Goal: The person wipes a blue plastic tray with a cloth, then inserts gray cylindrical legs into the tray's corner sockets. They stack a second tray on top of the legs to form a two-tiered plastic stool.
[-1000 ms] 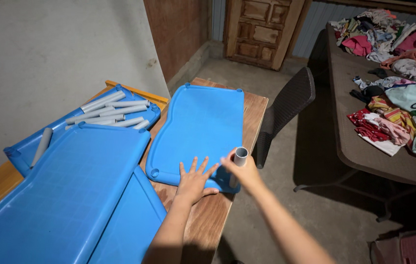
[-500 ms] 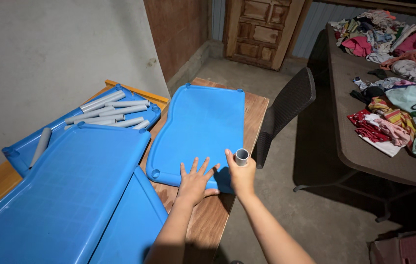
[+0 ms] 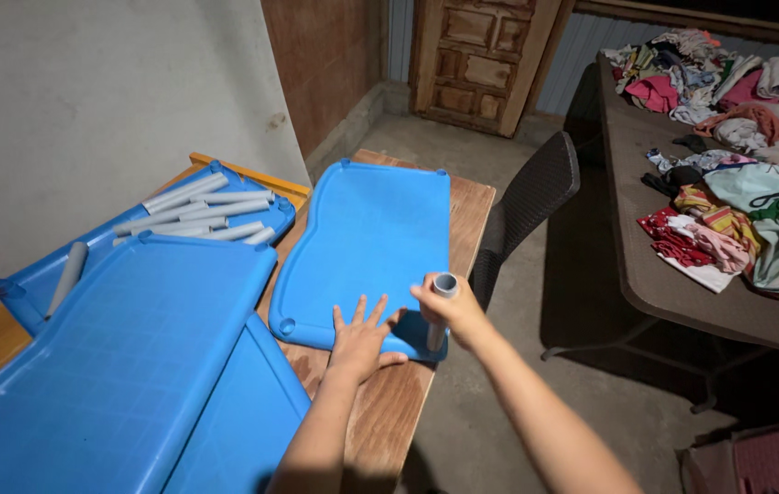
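Note:
A blue plastic shelf panel (image 3: 367,242) lies flat on the wooden table (image 3: 380,421). My left hand (image 3: 359,340) rests flat on the panel's near edge, fingers spread. A grey plastic tube (image 3: 439,311) stands upright at the panel's near right corner, and my right hand (image 3: 449,309) is wrapped around it. Its open top end shows above my fingers.
Larger blue panels (image 3: 115,366) lie stacked at the near left. Several loose grey tubes (image 3: 202,215) rest on another blue panel by the wall. A dark wicker chair (image 3: 527,206) stands right of the table. A brown table (image 3: 682,284) at the right holds piled clothes (image 3: 737,101).
My right hand with the grey tube has stayed at the panel's near right corner, shifting only slightly. My left hand has not moved from the panel's edge.

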